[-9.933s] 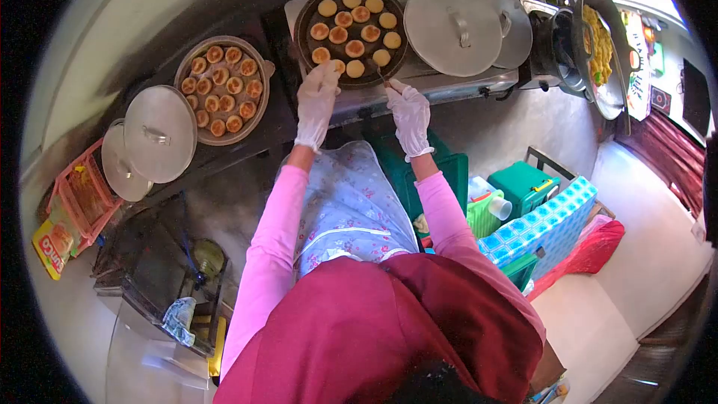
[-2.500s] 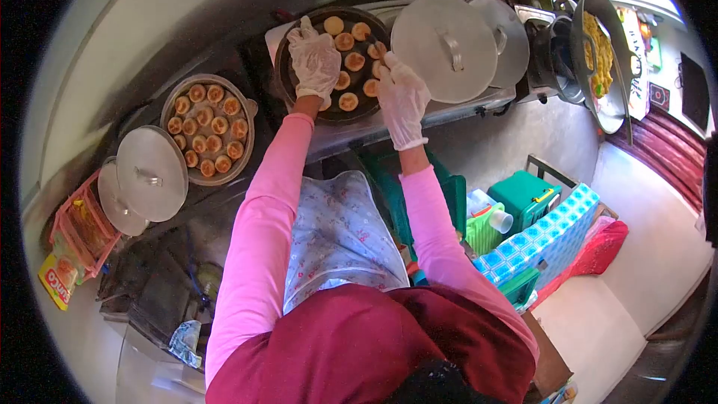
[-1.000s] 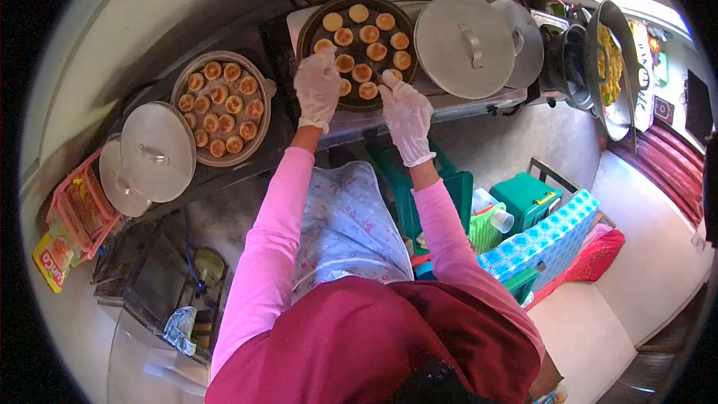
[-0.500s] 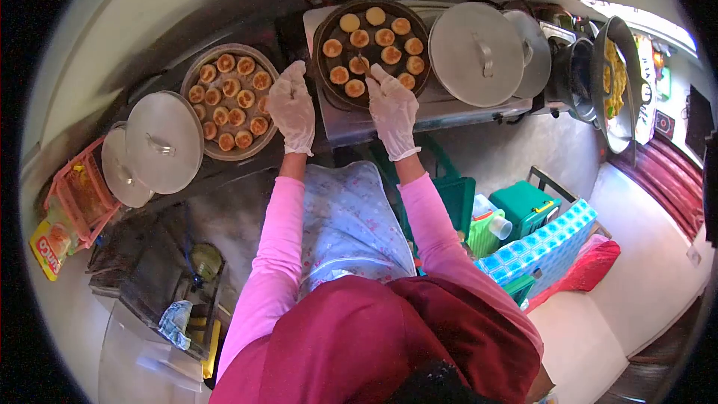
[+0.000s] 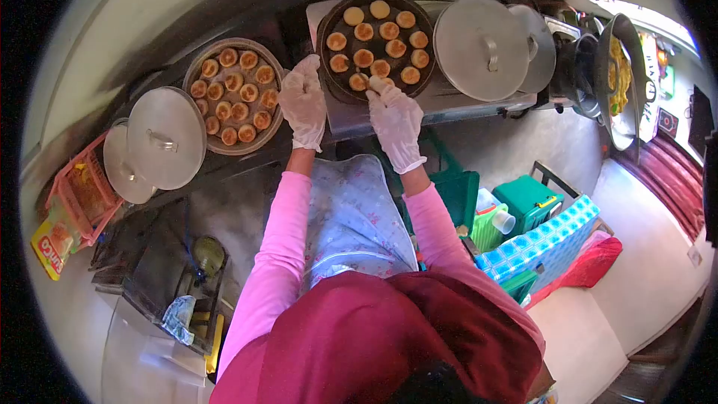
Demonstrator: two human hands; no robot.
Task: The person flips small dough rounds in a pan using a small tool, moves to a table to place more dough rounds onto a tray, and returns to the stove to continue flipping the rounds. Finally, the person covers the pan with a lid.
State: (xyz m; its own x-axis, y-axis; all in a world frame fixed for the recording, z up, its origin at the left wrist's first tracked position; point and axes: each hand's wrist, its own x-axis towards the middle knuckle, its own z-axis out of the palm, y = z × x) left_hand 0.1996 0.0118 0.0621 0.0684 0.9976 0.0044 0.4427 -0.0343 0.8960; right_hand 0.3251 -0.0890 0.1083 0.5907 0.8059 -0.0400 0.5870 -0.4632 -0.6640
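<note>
A dark round pan [image 5: 327, 67] on a stove holds several small golden cakes [image 5: 363, 32]. My right hand [image 5: 395, 121], in a white glove, is at the pan's near rim, fingertips pinched on a pale small cake [image 5: 378, 83]. My gloved left hand [image 5: 303, 101] hovers beside the pan's left rim, between it and a second, lighter pan [image 5: 196, 67] with several browner cakes [image 5: 239, 111]. The left hand's fingers are bunched and seen from the back; whether they hold anything is hidden.
A covered pot with a metal lid [image 5: 482, 47] stands right of the dark pan; two lids [image 5: 166, 137] lie left of the lighter pan. A wok with yellow food [image 5: 622, 78] is far right. Green crates [image 5: 531, 198] and a blue box [image 5: 546, 228] stand below.
My left hand moved from beside the lighter pan up to the dark pan's left rim. My right hand slid back from among the cakes to the near rim.
</note>
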